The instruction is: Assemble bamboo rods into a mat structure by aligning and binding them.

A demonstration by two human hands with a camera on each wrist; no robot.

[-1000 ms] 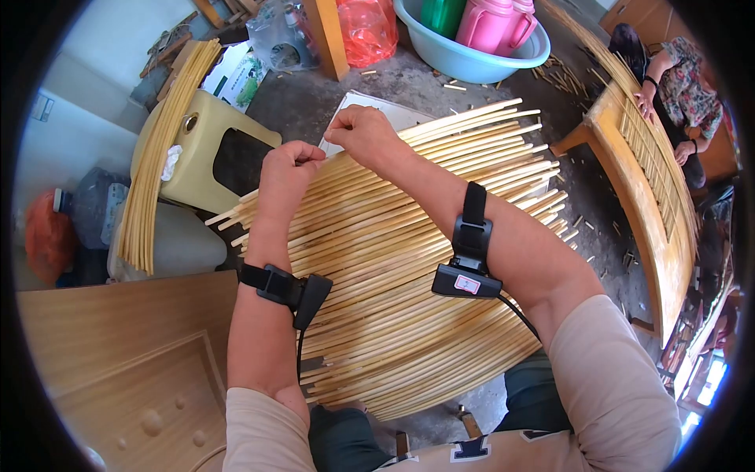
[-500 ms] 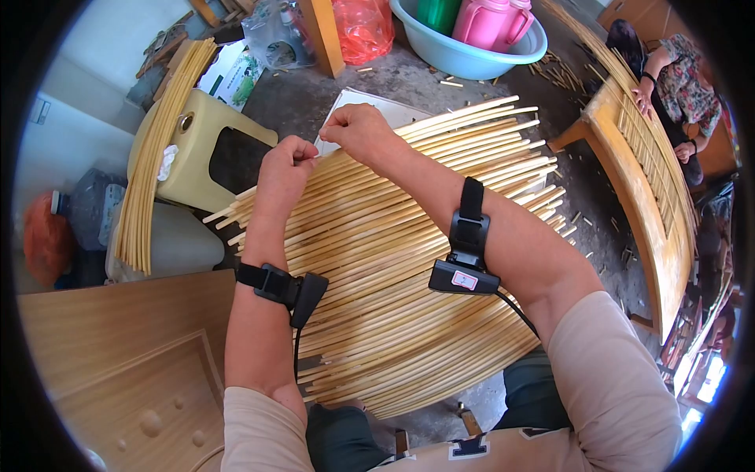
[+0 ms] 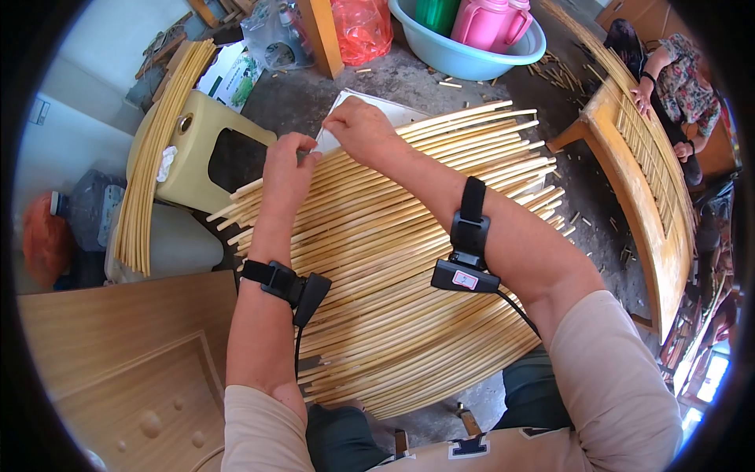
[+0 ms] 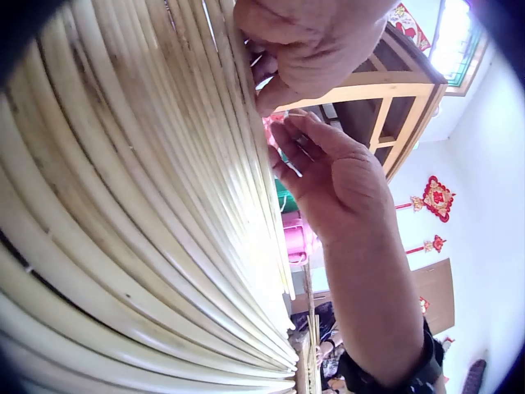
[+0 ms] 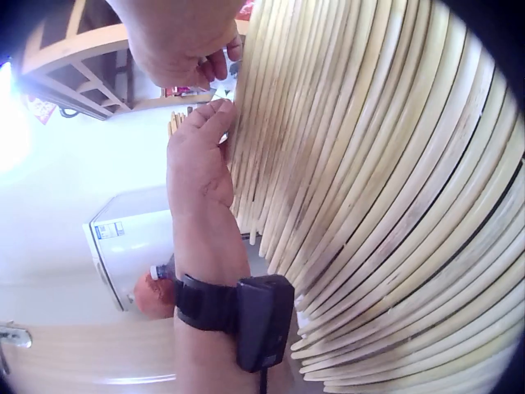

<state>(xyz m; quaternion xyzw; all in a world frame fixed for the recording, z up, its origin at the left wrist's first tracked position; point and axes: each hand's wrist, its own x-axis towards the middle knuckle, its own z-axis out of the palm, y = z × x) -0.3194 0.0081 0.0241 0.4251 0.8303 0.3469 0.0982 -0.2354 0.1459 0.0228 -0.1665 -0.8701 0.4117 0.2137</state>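
Observation:
A mat of pale thin rods [image 3: 393, 236], bamboo-like and laid side by side, spreads in front of the person. At its far edge the left hand [image 3: 288, 169] bends its fingers, with a small gap between thumb and forefinger in the head view. Just to its right is the right hand [image 3: 363, 132], fingers curled and tips toward the left hand. In the left wrist view the right hand [image 4: 344, 180] brings thumb and forefinger together beside the outermost rods. The right wrist view has the left hand [image 5: 199, 156] against the rod edge. I cannot tell what the fingertips hold.
A bundle of rods [image 3: 161, 157] lies over a beige stool [image 3: 185, 149] at left. Behind stand a blue basin [image 3: 472, 67] with pink jugs and a wooden post [image 3: 321, 35]. Rightward, another person [image 3: 680, 102] sits by a wooden frame [image 3: 629, 197]. Cut rod pieces [image 3: 562, 75] litter the floor.
The left hand's thumb and forefinger have parted slightly. The right hand has shifted a little, staying close to the left at the mat's far edge. The rods look much the same.

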